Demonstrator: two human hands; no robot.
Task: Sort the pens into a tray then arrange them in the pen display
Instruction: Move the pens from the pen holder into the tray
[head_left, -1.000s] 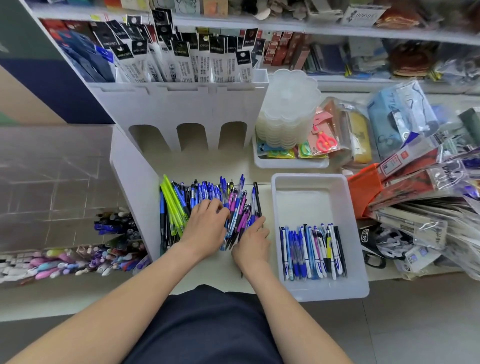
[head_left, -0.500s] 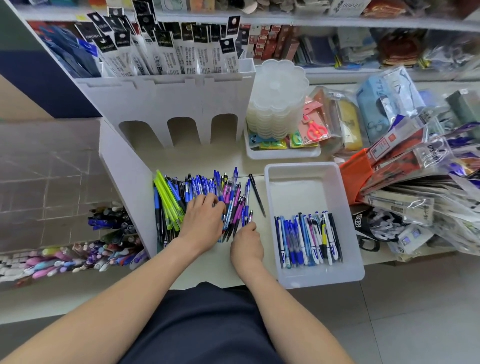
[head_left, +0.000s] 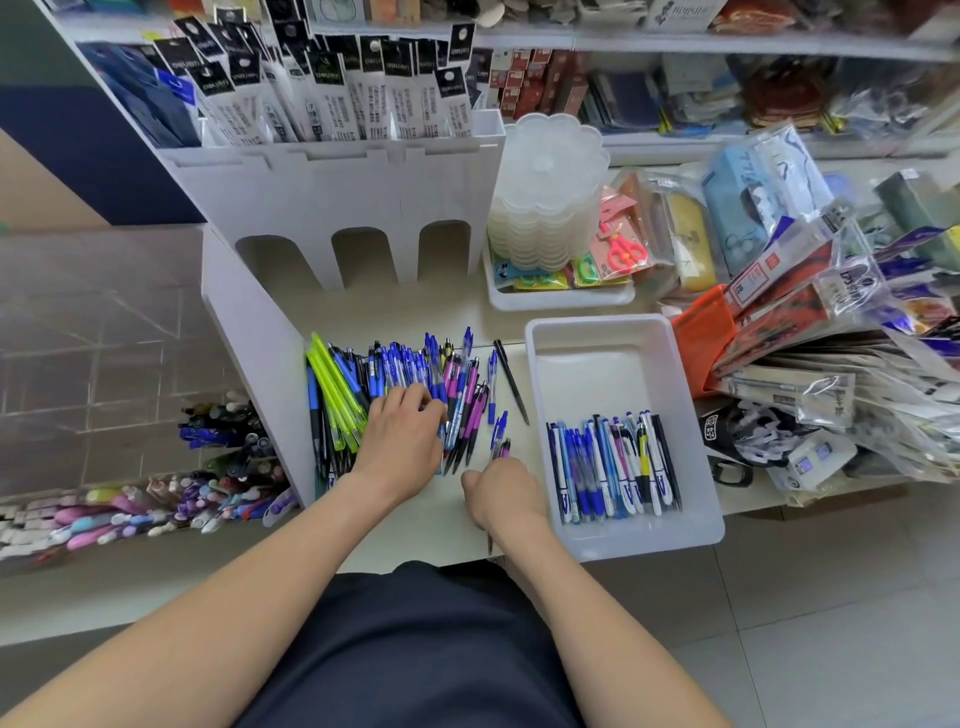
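Just right of the grip stands the white tray (head_left: 597, 332), and a row of blue, white and black pens (head_left: 613, 467) lies side by side across its near half, the far half bare. Left of the grip and beyond it, the loose pile (head_left: 410, 369) of blue, green and pink pens lies on the shelf before the pen display (head_left: 363, 197), whose upper slots hold packaged refills. A lone black pen (head_left: 511, 382) lies beyond the grip, between pile and tray. A second ago the right hand's fingers reached into the pile's edge; now the right hand (head_left: 498, 493) has drawn back to a fist clasping a pink pen (head_left: 504, 448), whose end sticks out above the knuckles. The tray's row is unchanged. The left hand (head_left: 400, 441) stays on the pile, fingers bent among the blue pens; whether it pinches one cannot be told.
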